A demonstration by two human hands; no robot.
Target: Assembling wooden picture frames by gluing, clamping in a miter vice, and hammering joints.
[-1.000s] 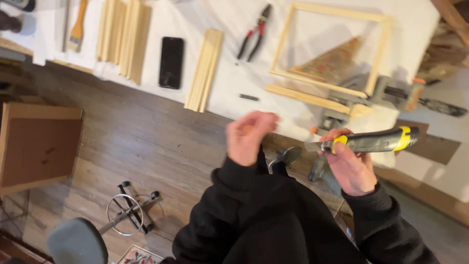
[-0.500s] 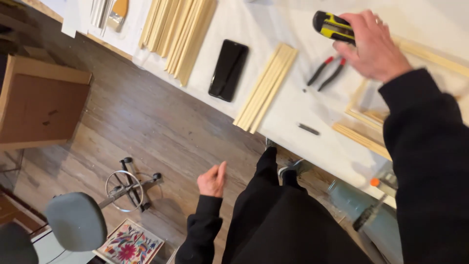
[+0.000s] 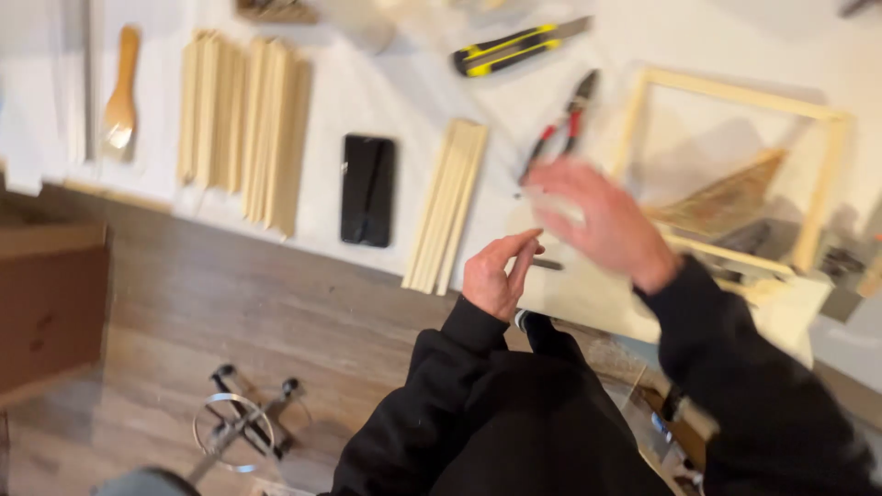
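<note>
Hands bare, both over table (image 3: 367, 92) edge, holding nothing. Left hand (image 3: 496, 276) palm half-cupped, fingers together and lightly curled, index tip pointing toward right hand. Right hand (image 3: 597, 220) blurred, fingers loosely spread above table, just below pliers (image 3: 559, 129); exact finger state hard to tell. Small dark bit (image 3: 548, 264) on table between hands. Slat bundle (image 3: 447, 207) just left of left hand, phone (image 3: 368, 189) beside it. Knife (image 3: 514, 46), yellow-black, lies well above hands. Wooden frame (image 3: 822, 184) right of right hand. Larger slat stack (image 3: 243, 129) and spatula (image 3: 120, 92) far left.
</note>
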